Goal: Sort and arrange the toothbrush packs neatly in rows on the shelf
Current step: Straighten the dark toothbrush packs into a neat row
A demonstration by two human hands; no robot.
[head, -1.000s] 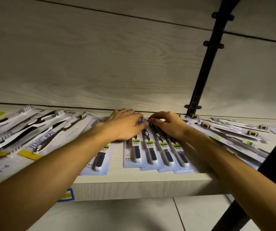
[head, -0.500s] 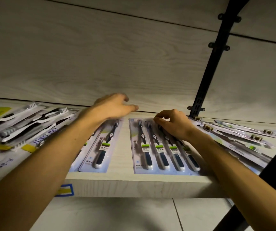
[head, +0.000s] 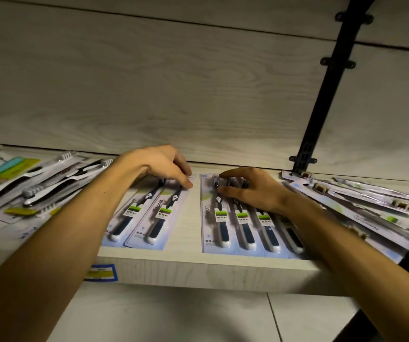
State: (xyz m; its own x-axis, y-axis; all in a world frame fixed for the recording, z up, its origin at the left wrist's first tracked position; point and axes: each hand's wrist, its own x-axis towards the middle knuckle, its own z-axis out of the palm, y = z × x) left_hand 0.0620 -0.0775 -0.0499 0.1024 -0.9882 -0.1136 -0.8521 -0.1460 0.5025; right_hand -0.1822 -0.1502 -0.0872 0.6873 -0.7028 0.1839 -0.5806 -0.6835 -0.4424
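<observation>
Blue-backed toothbrush packs lie flat on a pale wooden shelf (head: 198, 270). Two of these packs (head: 154, 215) lie side by side, slightly slanted, left of a bare gap. My left hand (head: 159, 164) is at their far end, thumb and fingertips pinching the top right corner of the right-hand pack. Right of the gap, several overlapping packs (head: 243, 223) form a straight row. My right hand (head: 255, 191) rests on their brush heads with fingers spread. My forearms hide parts of both groups.
A loose, slanted heap of packs (head: 361, 203) lies at the right, against a black slotted upright (head: 322, 95). White and black brush packs (head: 38, 183) are piled at the left. A blue-and-yellow price label (head: 102, 272) sits on the shelf's front edge. The wood back wall stands close behind.
My left hand, which was lifted over the left packs, has come down onto their top end. My right hand has spread out over the heads of the right-hand row.
</observation>
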